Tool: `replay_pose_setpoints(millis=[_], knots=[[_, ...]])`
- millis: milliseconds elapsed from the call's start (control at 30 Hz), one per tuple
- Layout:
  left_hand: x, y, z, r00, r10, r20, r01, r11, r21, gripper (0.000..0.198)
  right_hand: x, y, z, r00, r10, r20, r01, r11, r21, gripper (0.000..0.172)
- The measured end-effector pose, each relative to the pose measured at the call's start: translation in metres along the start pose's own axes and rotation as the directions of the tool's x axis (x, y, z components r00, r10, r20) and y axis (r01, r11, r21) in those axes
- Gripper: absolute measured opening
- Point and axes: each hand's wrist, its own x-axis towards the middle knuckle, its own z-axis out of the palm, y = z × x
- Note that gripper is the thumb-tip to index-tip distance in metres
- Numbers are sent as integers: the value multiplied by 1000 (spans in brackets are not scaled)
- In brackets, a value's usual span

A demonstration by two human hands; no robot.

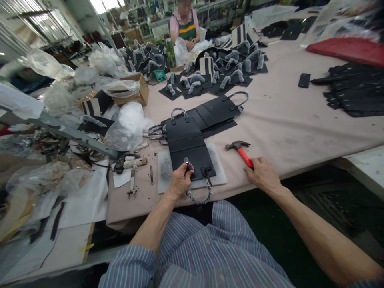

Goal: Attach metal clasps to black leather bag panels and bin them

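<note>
My left hand (181, 179) is closed around a short metal punch (187, 162), held upright over the near end of a black bag panel (190, 146). The panel lies on a pale speckled board (221, 166). A wrapped loop handle (199, 200) hangs from its near edge, and another loop handle (179, 114) stands at its far end. To the right, my right hand (264, 175) is wrapped round the red grip of a claw hammer (244, 155). The hammer's head rests on or just above the table cloth.
More black panels with handles (217, 112) lie behind. Several tools, among them a slim metal rod (151, 175), are on the left. Plastic bags (127, 126) and a carton (141, 94) are piled farther left. Dark pieces (357, 90) lie right. A person (185, 28) is across the table.
</note>
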Motion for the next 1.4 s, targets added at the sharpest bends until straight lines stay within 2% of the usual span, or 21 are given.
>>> replay_pose_setpoints(millis=[67, 100, 167, 233, 267, 367, 467, 533, 567, 633, 733, 800, 833, 900, 1000, 1067, 1167, 1200, 1233, 1333, 1400], knots=[[0, 1, 0, 1000, -2, 6, 2, 1000, 1, 9, -2, 2, -4, 992, 101, 72, -106, 992, 70, 27], [0, 1, 0, 1000, 1, 6, -1, 1000, 2, 9, -2, 0, -7, 977, 170, 132, -195, 960, 201, 20], [-1, 2, -1, 1000, 11, 1, -11, 1000, 2, 9, -4, -8, -14, 908, 251, 336, -402, 748, 528, 10], [-2, 3, -1, 1000, 11, -2, -11, 1000, 4, 9, -6, -20, -22, 838, 171, 519, -532, 470, 704, 8], [-2, 3, -1, 1000, 7, -5, -6, 1000, 6, 10, -8, -27, -26, 821, 119, 559, -556, 392, 733, 10], [-2, 4, 1, 1000, -13, -23, 13, 1000, 3, 11, -15, -48, -47, 818, 49, 574, -553, 345, 759, 18], [-2, 3, 2, 999, -24, -35, 23, 1000, -13, 12, -22, -71, -83, 897, -6, 442, -401, 412, 819, 33], [-2, 2, 2, 999, -24, -36, 23, 1000, -18, 12, -25, -88, -111, 976, -99, 193, -102, 577, 810, 40], [-3, 1, 3, 999, -25, -35, 24, 1000, -20, 12, -26, -96, -124, 985, -163, 59, 64, 659, 749, 40], [-3, 1, 3, 999, -28, -32, 27, 999, -21, 11, -28, -111, -141, 947, -310, -81, 300, 768, 567, 36], [-3, -1, 3, 1000, -10, -18, 10, 1000, -3, 13, -29, -124, -154, 875, -484, 9, 457, 832, 314, 28], [-3, -1, 3, 1000, 10, -14, -10, 1000, 6, 13, -30, -127, -163, 850, -524, 60, 497, 834, 239, 27], [-3, -2, 3, 1000, 15, -13, -15, 1000, 4, 13, -31, -128, -169, 850, -526, 31, 504, 828, 244, 29], [-3, -2, 3, 1000, 9, -20, -9, 1000, -7, 12, -34, -129, -182, 866, -484, -128, 496, 797, 345, 33], [-3, -1, 2, 1000, 4, -25, -5, 1000, -21, 13, -41, -131, -187, 884, -302, -356, 459, 698, 549, 37], [-2, -1, 2, 1000, 10, -19, -11, 1000, -22, 13, -44, -130, -178, 896, -326, -301, 442, 723, 532, 40], [-2, -1, 2, 1000, 0, -12, 0, 1000, -10, 11, -41, -125, -166, 885, -466, 6, 435, 831, 348, 42], [-2, -2, 2, 1000, -4, -11, 4, 1000, -10, 11, -40, -124, -166, 881, -472, 41, 435, 840, 323, 41], [-2, -2, 2, 1000, -7, -12, 7, 1000, -13, 11, -39, -123, -167, 888, -461, 10, 431, 838, 334, 41], [-3, -2, 3, 1000, -2, -18, 1, 1000, -30, 11, -41, -125, -171, 915, -316, -252, 401, 789, 466, 42], [-2, -2, 3, 1000, -1, -17, 1, 1000, -31, 11, -43, -126, -167, 908, -309, -282, 414, 769, 488, 42]])
